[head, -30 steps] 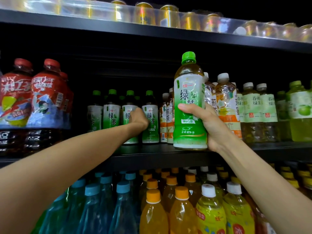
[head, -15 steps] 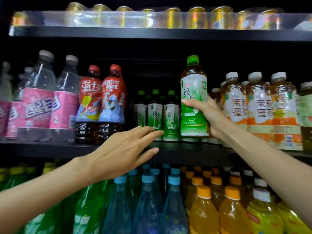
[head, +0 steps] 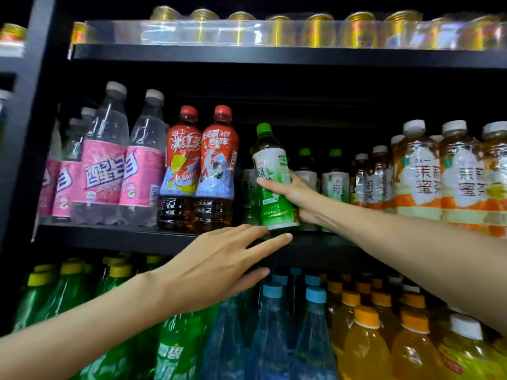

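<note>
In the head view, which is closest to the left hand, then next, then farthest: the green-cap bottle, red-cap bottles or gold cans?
1. green-cap bottle, just above the left hand.
2. red-cap bottles, up-left on that shelf.
3. gold cans, top shelf.

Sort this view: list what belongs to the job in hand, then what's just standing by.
In hand: green tea bottle, gripped tilted by the right hand; left hand, open below its base; green tea row behind.
Standing by: red iced tea bottles; pink-label bottles; jasmine tea bottles; cans above; blue-capped bottles below.
</note>
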Demonstrator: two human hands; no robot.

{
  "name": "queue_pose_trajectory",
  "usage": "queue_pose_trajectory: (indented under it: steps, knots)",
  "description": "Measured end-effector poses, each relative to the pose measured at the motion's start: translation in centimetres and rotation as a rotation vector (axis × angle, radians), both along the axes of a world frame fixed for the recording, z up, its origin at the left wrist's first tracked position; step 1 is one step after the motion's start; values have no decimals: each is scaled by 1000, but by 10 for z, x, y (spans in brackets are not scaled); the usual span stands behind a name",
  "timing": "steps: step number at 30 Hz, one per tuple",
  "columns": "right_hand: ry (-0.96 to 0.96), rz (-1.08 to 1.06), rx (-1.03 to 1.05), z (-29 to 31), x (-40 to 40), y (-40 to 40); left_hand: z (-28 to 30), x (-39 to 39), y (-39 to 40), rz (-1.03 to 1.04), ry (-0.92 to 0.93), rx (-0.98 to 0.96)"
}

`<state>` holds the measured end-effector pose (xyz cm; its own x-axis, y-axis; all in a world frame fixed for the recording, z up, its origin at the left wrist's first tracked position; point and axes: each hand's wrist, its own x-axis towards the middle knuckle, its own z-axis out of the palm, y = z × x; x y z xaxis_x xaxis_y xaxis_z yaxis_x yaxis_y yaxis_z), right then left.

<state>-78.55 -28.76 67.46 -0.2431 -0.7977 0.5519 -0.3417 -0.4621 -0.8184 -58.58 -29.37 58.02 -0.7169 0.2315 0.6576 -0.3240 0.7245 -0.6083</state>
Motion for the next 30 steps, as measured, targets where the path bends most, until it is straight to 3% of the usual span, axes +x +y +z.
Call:
queue_pose_trajectory:
  steps: [13, 17, 21, 30]
  knots:
    - [111, -142, 86, -5, -12, -7, -1, 0, -2, -52, -3, 5]
    - [380, -388, 279, -13, -13, -2, -1, 0, -2, -44, -8, 1]
    - [560, -633, 234, -11, -12, -6, -2, 0, -2, -42, -2, -3]
    - [678, -529, 307, -1, 14, -36, -3, 0, -5, -44, 4, -11]
